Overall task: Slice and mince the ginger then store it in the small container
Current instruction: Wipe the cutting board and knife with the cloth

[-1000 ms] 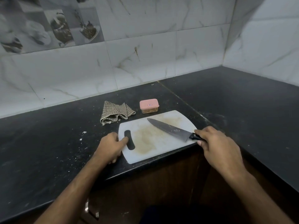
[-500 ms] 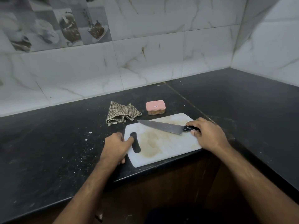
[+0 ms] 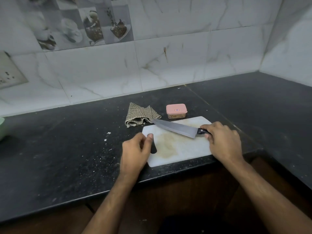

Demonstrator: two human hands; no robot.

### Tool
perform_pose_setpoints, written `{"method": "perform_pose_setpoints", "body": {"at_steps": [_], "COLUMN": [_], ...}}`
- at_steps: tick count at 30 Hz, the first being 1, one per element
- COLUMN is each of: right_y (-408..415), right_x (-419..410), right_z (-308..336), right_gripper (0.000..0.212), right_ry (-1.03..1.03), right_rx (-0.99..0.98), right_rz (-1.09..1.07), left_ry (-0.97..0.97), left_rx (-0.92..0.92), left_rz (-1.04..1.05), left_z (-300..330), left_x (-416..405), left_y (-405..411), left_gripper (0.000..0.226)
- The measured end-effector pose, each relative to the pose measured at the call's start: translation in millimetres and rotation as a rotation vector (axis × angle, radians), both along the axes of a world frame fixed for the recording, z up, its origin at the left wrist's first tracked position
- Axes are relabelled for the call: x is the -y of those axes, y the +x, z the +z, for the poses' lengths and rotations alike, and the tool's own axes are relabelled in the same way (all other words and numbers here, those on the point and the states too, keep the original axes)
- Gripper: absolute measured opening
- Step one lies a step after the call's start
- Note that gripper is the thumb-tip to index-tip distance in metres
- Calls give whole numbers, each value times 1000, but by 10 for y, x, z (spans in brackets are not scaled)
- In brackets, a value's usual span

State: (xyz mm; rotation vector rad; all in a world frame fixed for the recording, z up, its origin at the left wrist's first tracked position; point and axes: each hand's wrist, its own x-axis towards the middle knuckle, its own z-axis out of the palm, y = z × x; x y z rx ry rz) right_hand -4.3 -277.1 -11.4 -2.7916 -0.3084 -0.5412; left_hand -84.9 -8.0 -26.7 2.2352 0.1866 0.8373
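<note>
The left hand (image 3: 135, 150) grips the left end of the stained white plastic cutting board (image 3: 179, 146) at the counter's near edge. The right hand (image 3: 222, 141) clasps the black-handled steel knife (image 3: 175, 127), blade angled far-left. Beyond sit a checked cloth (image 3: 140, 114) and the lidded small pink container (image 3: 176, 110).

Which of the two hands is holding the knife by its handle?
The right hand grips the knife by its black handle. The left hand only holds the near-left edge of the cutting board.
</note>
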Motion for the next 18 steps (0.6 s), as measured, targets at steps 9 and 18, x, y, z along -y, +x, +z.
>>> {"method": "perform_pose_setpoints", "body": {"at_steps": [9,18], "right_y": [-767,-606], "right_x": [-974,-1612], "right_z": [185,237], "right_gripper": [31,29], "right_ry": [392,341], "right_rx": [-125,-163], "right_rz": [262,544], "left_ry": [-357,-1083], "left_rx": [9,85], "left_rz": [-255,-340], "left_z": [89,127], "left_x": [343,-240], "left_y": [-22,107], "left_gripper": [50,30]}}
